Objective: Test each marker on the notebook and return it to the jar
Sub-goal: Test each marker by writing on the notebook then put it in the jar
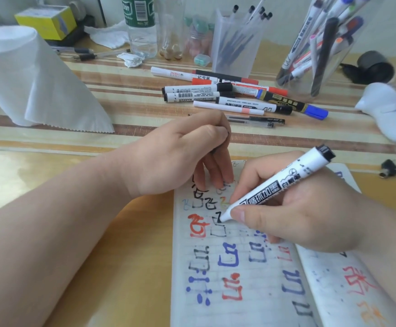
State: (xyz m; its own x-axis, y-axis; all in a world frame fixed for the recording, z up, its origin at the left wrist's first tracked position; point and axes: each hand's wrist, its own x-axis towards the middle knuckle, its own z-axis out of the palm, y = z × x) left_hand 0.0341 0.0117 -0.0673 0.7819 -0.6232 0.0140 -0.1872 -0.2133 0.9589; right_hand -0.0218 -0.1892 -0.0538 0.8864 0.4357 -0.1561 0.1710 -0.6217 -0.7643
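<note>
Surface: a yellow wooden bench (133,161), with a striped mat across its back half.
Marker (274,185): white barrel, black end, black printed characters along its side. It is tilted, with its tip touching the notebook (251,303) at an unfinished black stroke.
Right hand (298,215): clamped round the marker near its tip.
Notebook: open at the near edge, its gridded pages covered in black, blue, red and orange strokes.
Left hand (180,156): thumb and forefinger curled round a black cap (218,148); the other fingers rest on the page top.
Loose markers (215,95): heaped beyond the hands; one reads "WHITEBOARD MARKER".
Jar (298,89): clear, at back right, full of markers, well apart from the notebook.
Left side: plain wood; a paper roll (27,79) stands further back.
</note>
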